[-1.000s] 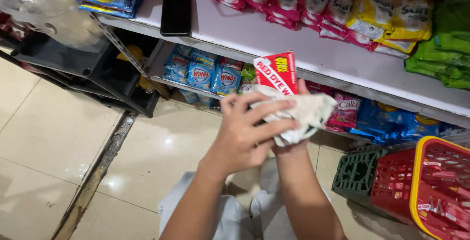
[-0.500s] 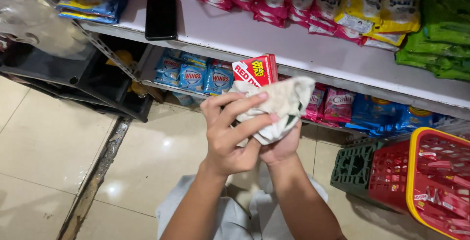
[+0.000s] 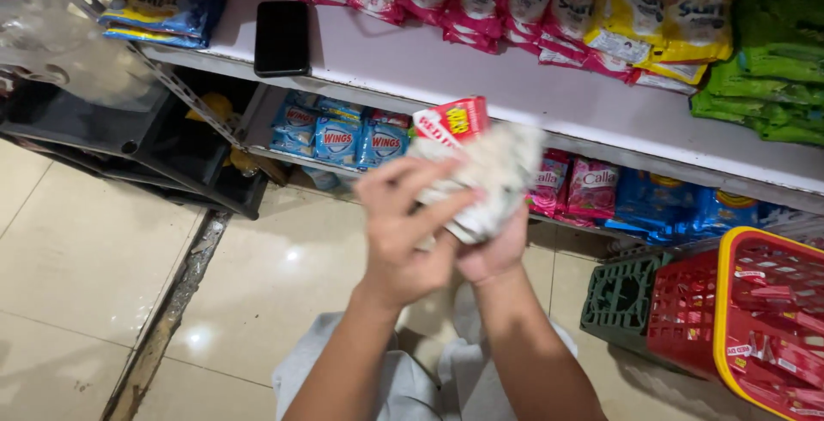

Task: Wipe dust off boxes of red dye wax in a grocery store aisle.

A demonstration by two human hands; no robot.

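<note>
Looking down from my head camera, I go left to right. At far left, black plastic crates (image 3: 146, 142) sit on the pale tiled floor (image 3: 103, 266), with blue sachet packs (image 3: 163, 13) on the shelf end above them. Just right of those, a black phone (image 3: 282, 38) lies flat on the white shelf (image 3: 515, 86). Below it, a lower shelf holds blue detergent sachets (image 3: 335, 136).

In the middle, near me, my left hand (image 3: 403, 232) has its fingers curled and pressed over a crumpled off-white cloth (image 3: 493, 172). My right hand (image 3: 493, 254) is tucked behind and under the cloth, closed on it from below. Poking out of the top of the cloth is a small red carton (image 3: 451, 121), held up in front of the shelf edge; which hand actually grips the carton I cannot tell, since the cloth hides it and the hands are blurred.

I judge the carton light and stiff but easily dented, best held by its flat sides. The cloth looks soft and limp, so it would bunch and slip anywhere I pinch it.

Further right hang pink, yellow and green sachet strips (image 3: 652, 18). At near right stand a green crate (image 3: 622, 301) and a red basket (image 3: 755, 318) with a yellow rim.
</note>
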